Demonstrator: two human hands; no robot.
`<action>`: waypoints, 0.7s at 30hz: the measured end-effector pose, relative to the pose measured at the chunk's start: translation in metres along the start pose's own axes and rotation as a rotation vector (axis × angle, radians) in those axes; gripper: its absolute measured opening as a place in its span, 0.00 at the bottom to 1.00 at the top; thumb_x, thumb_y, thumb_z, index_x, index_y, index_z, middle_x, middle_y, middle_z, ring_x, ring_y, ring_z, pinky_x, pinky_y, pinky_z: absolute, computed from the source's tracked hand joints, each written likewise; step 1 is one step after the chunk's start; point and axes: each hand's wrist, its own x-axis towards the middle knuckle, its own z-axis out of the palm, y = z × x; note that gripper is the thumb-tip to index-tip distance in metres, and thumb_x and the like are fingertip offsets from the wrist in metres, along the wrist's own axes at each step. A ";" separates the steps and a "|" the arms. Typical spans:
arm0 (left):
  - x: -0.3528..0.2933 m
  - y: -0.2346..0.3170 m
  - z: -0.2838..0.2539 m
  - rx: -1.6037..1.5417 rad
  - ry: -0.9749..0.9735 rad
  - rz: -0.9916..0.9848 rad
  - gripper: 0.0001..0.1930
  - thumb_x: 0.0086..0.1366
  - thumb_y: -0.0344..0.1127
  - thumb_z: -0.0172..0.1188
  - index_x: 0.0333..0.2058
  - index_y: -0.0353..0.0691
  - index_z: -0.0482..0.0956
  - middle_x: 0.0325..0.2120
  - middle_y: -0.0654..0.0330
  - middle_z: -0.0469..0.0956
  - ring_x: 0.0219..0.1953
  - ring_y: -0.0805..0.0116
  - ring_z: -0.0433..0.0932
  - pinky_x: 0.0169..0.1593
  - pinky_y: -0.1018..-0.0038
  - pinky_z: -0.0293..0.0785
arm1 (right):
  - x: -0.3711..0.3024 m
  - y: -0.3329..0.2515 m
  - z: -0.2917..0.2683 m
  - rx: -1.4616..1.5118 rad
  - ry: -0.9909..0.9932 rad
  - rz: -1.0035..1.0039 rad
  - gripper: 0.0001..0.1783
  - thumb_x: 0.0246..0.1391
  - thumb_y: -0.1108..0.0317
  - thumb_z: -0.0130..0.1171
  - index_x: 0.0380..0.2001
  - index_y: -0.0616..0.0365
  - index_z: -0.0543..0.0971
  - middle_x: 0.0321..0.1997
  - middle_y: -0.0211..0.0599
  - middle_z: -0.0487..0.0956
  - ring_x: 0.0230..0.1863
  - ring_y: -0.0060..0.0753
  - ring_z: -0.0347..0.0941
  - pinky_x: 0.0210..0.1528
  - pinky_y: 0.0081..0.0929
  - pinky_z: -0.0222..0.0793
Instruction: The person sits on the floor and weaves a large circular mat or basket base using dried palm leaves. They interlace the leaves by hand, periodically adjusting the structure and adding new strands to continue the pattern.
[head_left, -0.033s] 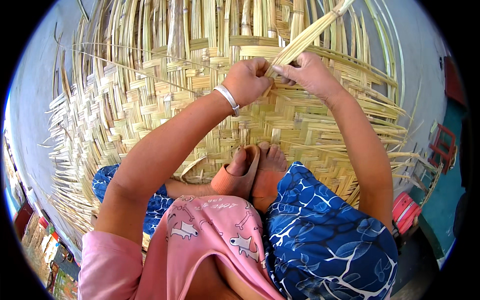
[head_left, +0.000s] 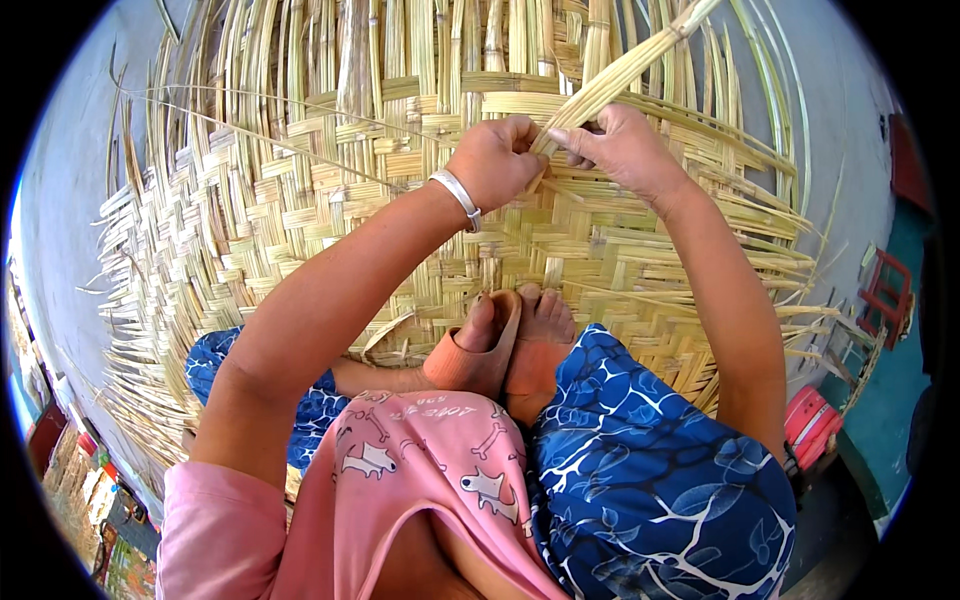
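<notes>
A flat, pale yellow split bamboo strip [head_left: 630, 65] slants from between my hands toward the upper right, raised over a large woven mat [head_left: 330, 220]. My left hand [head_left: 497, 157], with a pale bangle [head_left: 456, 198] at its wrist, is closed on the strip's lower end. Close beside it, my right hand [head_left: 622, 150] pinches the same strip between thumb and fingers. Some of the fingertips are hidden behind the strip. Beneath my hands the mat is tightly woven, while at its far side long strips [head_left: 350, 50] lie side by side with loose ends.
My feet in orange-brown slippers [head_left: 470, 362] rest on the mat's near part. Thin slivers [head_left: 270, 145] stick up across the mat at left. Grey floor [head_left: 845, 150] borders it. At the right are a red frame-like object [head_left: 885, 290] and a pink striped item [head_left: 810, 425].
The strip's upper end has shifted very slightly to the right, along with my right hand. My grip looks the same.
</notes>
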 end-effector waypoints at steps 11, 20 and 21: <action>0.022 0.021 -0.010 0.601 0.163 0.241 0.14 0.60 0.35 0.57 0.42 0.34 0.77 0.32 0.52 0.80 0.33 0.59 0.80 0.39 0.69 0.76 | 0.019 -0.003 -0.047 0.164 0.237 -0.097 0.16 0.57 0.60 0.57 0.38 0.64 0.76 0.29 0.34 0.80 0.30 0.21 0.76 0.34 0.19 0.74; 0.024 0.039 0.004 0.977 0.178 0.229 0.15 0.62 0.34 0.51 0.48 0.43 0.75 0.40 0.55 0.74 0.40 0.54 0.75 0.44 0.63 0.73 | 0.033 0.009 -0.068 0.103 0.149 -0.140 0.17 0.58 0.57 0.55 0.40 0.61 0.77 0.34 0.31 0.79 0.36 0.19 0.76 0.40 0.17 0.73; 0.024 0.041 0.005 0.963 0.182 0.211 0.15 0.62 0.34 0.51 0.47 0.43 0.75 0.40 0.54 0.75 0.40 0.54 0.75 0.45 0.63 0.73 | 0.033 0.010 -0.068 0.120 0.157 -0.143 0.17 0.58 0.57 0.55 0.41 0.61 0.77 0.35 0.30 0.79 0.36 0.19 0.75 0.40 0.17 0.73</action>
